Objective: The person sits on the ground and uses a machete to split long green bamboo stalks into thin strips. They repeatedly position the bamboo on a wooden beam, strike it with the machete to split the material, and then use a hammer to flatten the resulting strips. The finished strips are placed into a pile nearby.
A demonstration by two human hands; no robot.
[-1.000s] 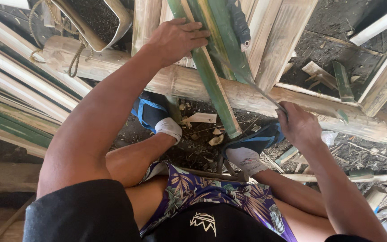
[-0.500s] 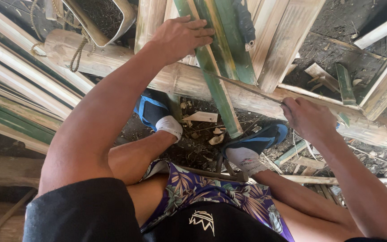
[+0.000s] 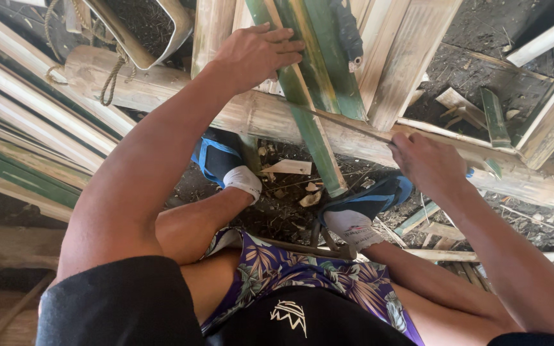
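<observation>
The person sat astride a thick bamboo log laid crosswise, splitting work plainly in hand. The left hand lay flat with fingers spread on a green bamboo slat, pressing it down against the log without closing around it; the slat ran from the top of the view down across the log, its lower end hanging between the two blue shoes. The right hand was clenched around the grip of a thin blade whose edge lay across the log and met the slat's side. By my judgement the cut was at the stage of paring or splitting the strip, and any further stroke would call for the slat pinned firmly and the blade kept along the grain. At upper left a tilted metal tray held dark, soil-like debris. Pale split strips lay stacked at the left.
</observation>
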